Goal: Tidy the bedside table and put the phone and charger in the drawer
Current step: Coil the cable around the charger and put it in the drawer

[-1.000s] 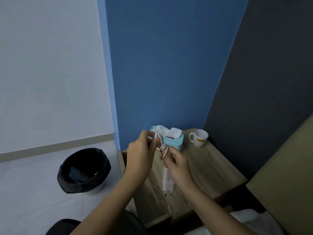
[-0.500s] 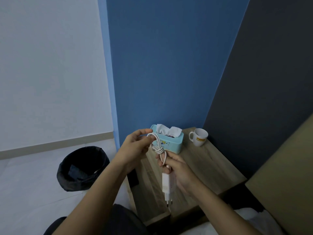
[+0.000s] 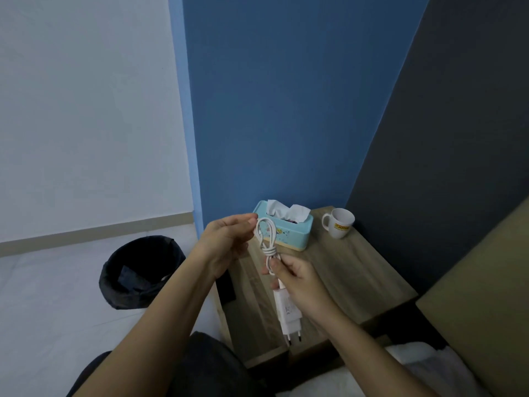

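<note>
The charger (image 3: 287, 310) hangs in the air above the near left part of the bedside table (image 3: 357, 270), its long axis close to upright: plug pins point down toward the table's near edge and the coiled, knotted cable (image 3: 267, 242) rises from its top. The right hand (image 3: 297, 285) is clamped around the junction of cable and adapter, so the body hangs just below that hand and the loop stands above it. The left hand (image 3: 229, 242) is just left of the loop, fingers apart and curled, fingertips touching or nearly touching its top. The right hand holds the load, so stowing it likely falls to that hand. The drawer is not visible, and a dark slab at the table's left edge, partly hidden by the left forearm, may be the phone.
</note>
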